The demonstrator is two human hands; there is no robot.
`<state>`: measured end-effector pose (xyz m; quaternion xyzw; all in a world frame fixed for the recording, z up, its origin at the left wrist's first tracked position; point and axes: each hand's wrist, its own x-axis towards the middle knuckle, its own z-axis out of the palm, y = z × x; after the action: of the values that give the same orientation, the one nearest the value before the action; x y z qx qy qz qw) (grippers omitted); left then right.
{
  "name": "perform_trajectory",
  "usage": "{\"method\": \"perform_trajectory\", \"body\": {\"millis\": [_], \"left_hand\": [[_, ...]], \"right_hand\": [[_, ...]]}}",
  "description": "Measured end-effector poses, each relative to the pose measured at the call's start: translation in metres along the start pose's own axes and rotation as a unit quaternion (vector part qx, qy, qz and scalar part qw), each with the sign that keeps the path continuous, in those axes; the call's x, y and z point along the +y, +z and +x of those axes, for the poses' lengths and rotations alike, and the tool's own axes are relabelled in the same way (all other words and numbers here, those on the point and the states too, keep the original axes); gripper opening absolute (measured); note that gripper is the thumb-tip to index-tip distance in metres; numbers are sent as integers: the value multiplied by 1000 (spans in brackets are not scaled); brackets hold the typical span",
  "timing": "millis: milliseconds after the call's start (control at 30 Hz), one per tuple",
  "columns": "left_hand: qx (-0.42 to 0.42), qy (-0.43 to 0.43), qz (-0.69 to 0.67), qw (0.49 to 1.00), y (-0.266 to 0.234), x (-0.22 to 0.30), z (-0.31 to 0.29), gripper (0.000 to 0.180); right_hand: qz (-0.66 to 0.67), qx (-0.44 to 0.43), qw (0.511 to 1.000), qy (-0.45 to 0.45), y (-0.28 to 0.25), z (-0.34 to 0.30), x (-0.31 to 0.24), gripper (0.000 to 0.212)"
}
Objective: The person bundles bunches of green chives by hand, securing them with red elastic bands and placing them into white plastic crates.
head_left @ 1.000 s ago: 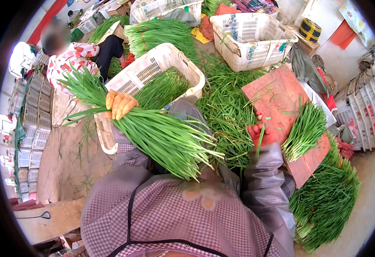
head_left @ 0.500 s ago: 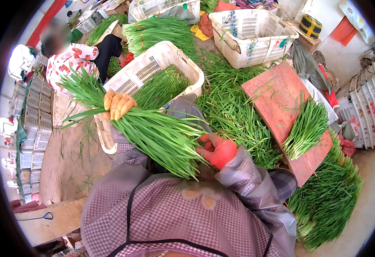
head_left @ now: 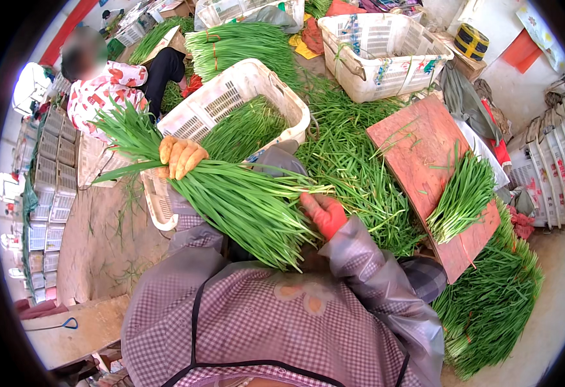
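Crosswise, chive bundle (head_left: 244, 203) spans left hand (head_left: 180, 156), right hand (head_left: 324, 213).

Green chives (head_left: 244, 203) (orange glove (head_left: 180, 157))

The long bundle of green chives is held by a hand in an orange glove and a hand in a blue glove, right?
Not quite. In the head view the left hand wears an orange glove, but the right hand on the bundle of green chives wears a red glove, not blue.
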<state>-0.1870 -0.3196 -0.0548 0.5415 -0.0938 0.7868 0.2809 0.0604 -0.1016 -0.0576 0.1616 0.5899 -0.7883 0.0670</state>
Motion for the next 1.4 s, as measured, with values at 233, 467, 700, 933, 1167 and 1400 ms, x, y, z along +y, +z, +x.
{"method": "perform_trajectory", "body": {"millis": [233,467,700,933,1167,1400], "left_hand": [[14,6,1,1000,-1,-2,-2,21],[21,-1,6,1000,-5,0,-9,20],[85,49,-7,995,3,1,-10,21],[182,69,19,981,14,5,-11,21],[295,79,65,950,15,-2,-21,22],[338,81,74,935,17,13,-39,25]], "right_hand": [[91,-82,992,15,8,19,10,31],[-99,-42,993,-56,-5,6,18,26],[-430,16,872,232,-126,3,59,43],[-167,-83,982,-7,-67,-6,19,41],[-28,-55,997,-44,-102,21,77,24],[-111,-57,984,125,-106,-11,19,39]]}}
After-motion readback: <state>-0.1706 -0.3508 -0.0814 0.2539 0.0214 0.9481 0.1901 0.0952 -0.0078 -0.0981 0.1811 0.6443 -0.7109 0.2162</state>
